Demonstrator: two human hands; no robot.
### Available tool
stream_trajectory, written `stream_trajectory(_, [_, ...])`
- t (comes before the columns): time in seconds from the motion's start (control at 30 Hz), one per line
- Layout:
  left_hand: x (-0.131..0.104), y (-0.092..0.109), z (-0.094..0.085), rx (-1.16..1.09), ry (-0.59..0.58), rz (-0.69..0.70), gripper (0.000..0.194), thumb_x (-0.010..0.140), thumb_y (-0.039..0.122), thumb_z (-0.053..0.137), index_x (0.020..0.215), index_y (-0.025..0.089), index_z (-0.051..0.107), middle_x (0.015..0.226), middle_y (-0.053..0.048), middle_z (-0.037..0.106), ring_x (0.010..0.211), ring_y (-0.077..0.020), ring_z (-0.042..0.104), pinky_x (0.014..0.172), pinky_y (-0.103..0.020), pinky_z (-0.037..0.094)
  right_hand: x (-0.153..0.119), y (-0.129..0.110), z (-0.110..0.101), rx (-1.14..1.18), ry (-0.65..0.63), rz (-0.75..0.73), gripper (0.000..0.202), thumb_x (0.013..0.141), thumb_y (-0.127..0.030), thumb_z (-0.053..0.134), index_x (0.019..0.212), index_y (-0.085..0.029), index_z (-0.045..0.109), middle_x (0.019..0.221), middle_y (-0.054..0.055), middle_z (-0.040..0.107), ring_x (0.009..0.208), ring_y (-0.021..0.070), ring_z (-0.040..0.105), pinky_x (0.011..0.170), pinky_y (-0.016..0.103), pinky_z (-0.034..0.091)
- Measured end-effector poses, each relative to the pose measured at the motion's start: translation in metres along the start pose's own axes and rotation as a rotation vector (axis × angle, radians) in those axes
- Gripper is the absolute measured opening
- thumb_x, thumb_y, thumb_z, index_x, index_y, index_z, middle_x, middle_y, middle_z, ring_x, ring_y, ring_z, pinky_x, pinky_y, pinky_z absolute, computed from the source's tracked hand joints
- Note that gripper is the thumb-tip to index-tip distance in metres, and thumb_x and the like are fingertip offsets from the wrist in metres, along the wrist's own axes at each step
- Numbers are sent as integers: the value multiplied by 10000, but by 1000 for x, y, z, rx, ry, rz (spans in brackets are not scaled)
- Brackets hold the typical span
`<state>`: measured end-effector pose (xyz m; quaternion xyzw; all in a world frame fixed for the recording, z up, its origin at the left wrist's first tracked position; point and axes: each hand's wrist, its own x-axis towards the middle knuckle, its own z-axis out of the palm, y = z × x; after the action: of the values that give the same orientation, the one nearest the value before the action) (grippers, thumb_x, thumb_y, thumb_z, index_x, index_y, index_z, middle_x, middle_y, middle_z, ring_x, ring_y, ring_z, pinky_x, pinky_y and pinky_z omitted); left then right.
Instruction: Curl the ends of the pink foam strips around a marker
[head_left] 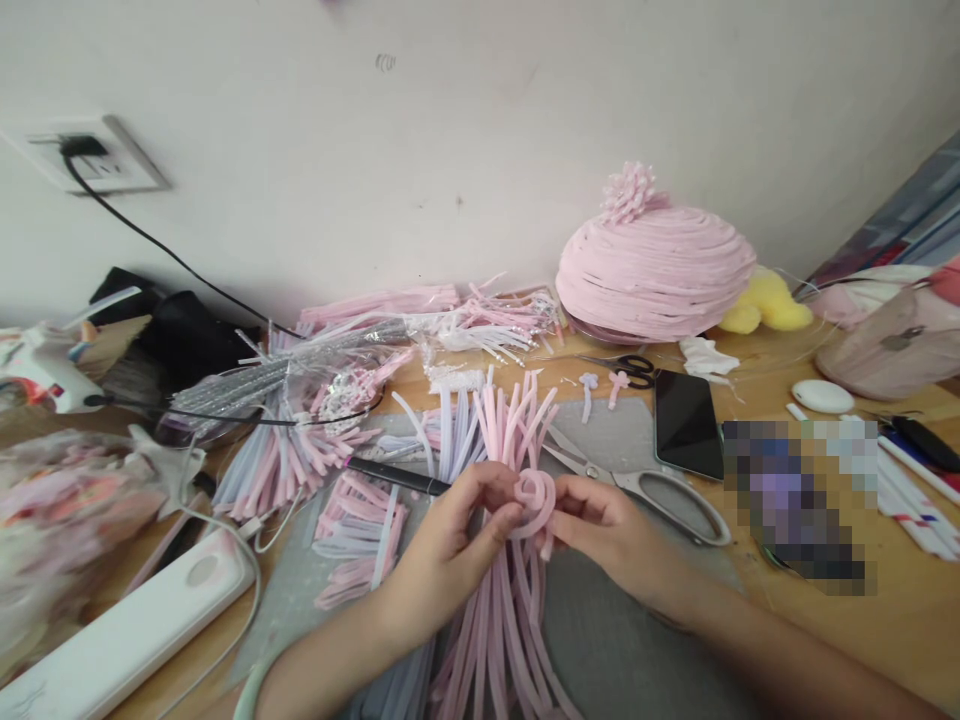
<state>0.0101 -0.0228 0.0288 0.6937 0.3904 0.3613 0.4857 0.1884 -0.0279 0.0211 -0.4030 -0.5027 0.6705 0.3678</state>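
Observation:
Near the middle of the head view, a pink pipe cleaner coil (534, 500) is held between both hands, above a bundle of long pink pipe cleaners (499, 630). My left hand (469, 520) pinches the coil's left side between thumb and fingers. On its right side my right hand (592, 515) has its fingers closed on the coil, with a short end hanging down between the hands. Silver scissors (660, 495) lie just beyond my right hand. A black pen-like tool (394, 475) lies beside my left hand.
A grey mat (630, 640) lies under the work. Behind stand a pink wound dome (652, 275), black-handled scissors (634, 370) and a phone (686, 425). On the left are a glue gun (49, 365), a white power strip (142, 620), cables and pipe cleaner bundles (277, 460).

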Motion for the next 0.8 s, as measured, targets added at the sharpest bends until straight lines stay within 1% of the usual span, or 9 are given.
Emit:
stream_trajectory(0.07, [4, 0, -4, 158, -10, 87, 106, 859, 197, 476, 944, 221, 535, 898, -17, 543, 853, -126, 518, 771, -235, 391, 0, 0, -1, -24, 0, -11, 249, 757, -391, 593, 790, -144, 572, 623, -18, 535, 585, 94, 491, 597, 231, 401])
stream_trajectory(0.17, [7, 0, -6, 245, -45, 145, 108, 851, 175, 484, 903, 213, 571, 899, -26, 543, 870, -129, 528, 778, -229, 399, 0, 2, -1, -89, 41, -21, 263, 763, -408, 576, 777, -146, 587, 602, -26, 493, 550, 85, 446, 551, 223, 370])
stream_trajectory(0.27, [6, 0, -5, 256, -30, 128, 98, 852, 190, 483, 863, 201, 580, 865, -27, 534, 838, -129, 527, 762, -233, 405, -1, 2, -1, -164, 70, -21, 275, 783, -421, 540, 796, -154, 605, 615, -19, 495, 551, 94, 444, 539, 226, 365])
stream_trajectory(0.37, [4, 2, -2, 249, -44, 69, 112, 842, 191, 497, 795, 187, 598, 859, -31, 515, 825, -131, 514, 755, -237, 400, -2, 1, 0, -211, 82, -82, 272, 817, -412, 495, 821, -166, 610, 679, 0, 531, 642, 118, 487, 617, 238, 394])
stream_trajectory(0.47, [2, 4, 0, 201, -81, 29, 131, 815, 158, 526, 733, 184, 624, 861, -30, 490, 829, -131, 496, 748, -231, 385, -2, 1, 1, -224, 52, -93, 229, 778, -383, 570, 792, -159, 615, 738, 11, 544, 691, 123, 493, 646, 239, 393])
stream_trajectory(0.57, [2, 4, -1, 56, -63, 8, 122, 794, 155, 559, 706, 186, 637, 861, -25, 473, 849, -132, 477, 784, -237, 360, 0, 0, 0, -38, 68, 11, 189, 752, -342, 615, 771, -154, 615, 708, -3, 542, 665, 109, 489, 629, 228, 382])
stream_trajectory(0.67, [2, 1, -5, -294, -13, -38, 68, 760, 229, 612, 712, 184, 629, 879, -18, 457, 851, -134, 471, 803, -247, 350, 0, -2, 0, 302, 52, 143, 175, 726, -307, 644, 717, -136, 606, 670, -6, 554, 638, 94, 504, 632, 222, 384])
stream_trajectory(0.73, [3, 0, -6, -569, -73, -107, 155, 732, 322, 628, 705, 172, 607, 877, -21, 459, 812, -140, 482, 764, -257, 369, 0, -2, 0, 448, -16, 213, 199, 703, -303, 667, 682, -120, 592, 647, 3, 562, 603, 91, 516, 615, 225, 387])
stream_trajectory(0.8, [4, 0, -7, -739, -161, -214, 297, 733, 439, 584, 657, 152, 572, 862, -32, 475, 745, -143, 495, 707, -272, 391, -1, -1, -1, 484, -89, 238, 230, 717, -330, 659, 686, -120, 573, 568, -8, 537, 532, 87, 500, 564, 223, 372])
